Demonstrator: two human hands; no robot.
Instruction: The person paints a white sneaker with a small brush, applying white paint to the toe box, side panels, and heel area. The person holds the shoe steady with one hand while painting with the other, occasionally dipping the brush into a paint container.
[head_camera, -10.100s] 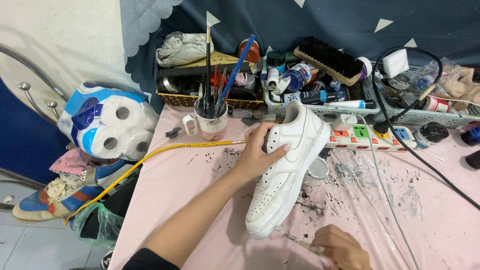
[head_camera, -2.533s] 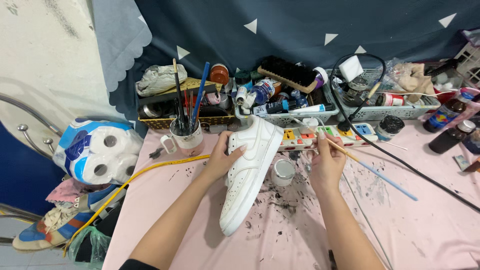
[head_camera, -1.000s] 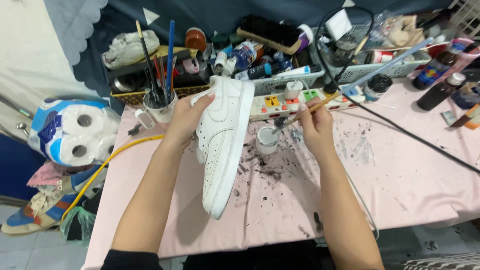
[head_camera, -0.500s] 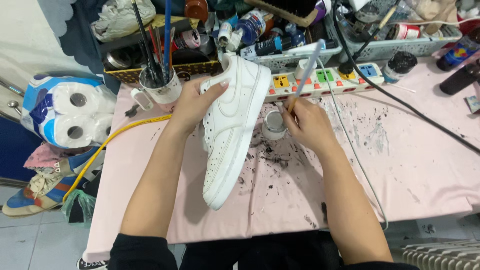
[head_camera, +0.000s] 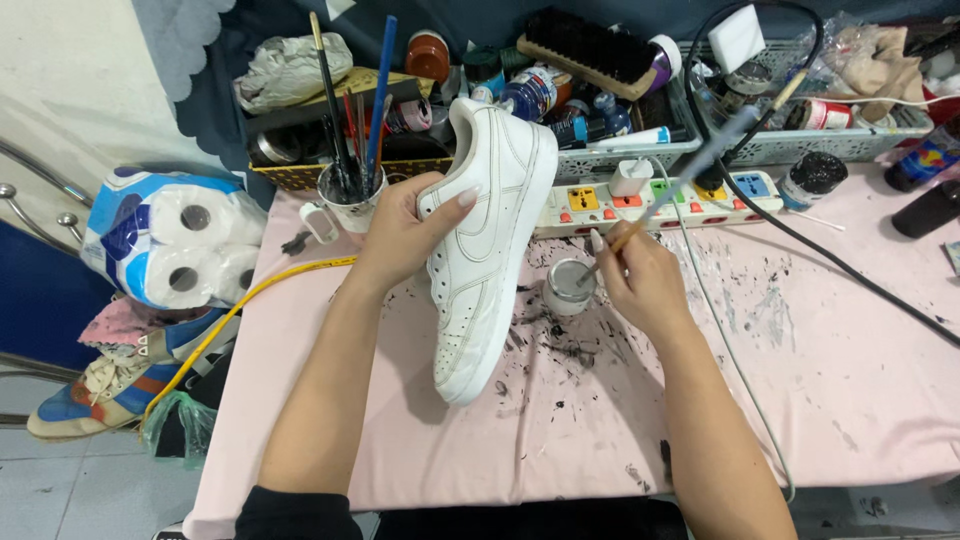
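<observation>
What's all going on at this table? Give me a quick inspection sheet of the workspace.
Surface: pink table cover, spattered with dark paint near the middle.
Job's things: white sneaker held up off the table; long paintbrush with its tip at a small paint jar.
Clutter: cup of brushes, scrub brush, baskets of bottles.
Hands: left hand has its grip on the sneaker's side; right hand holds the paintbrush.
Cables: power strip, black cable, yellow cord.
Surroundings: toilet roll pack, worn blue shoe on the floor.
</observation>
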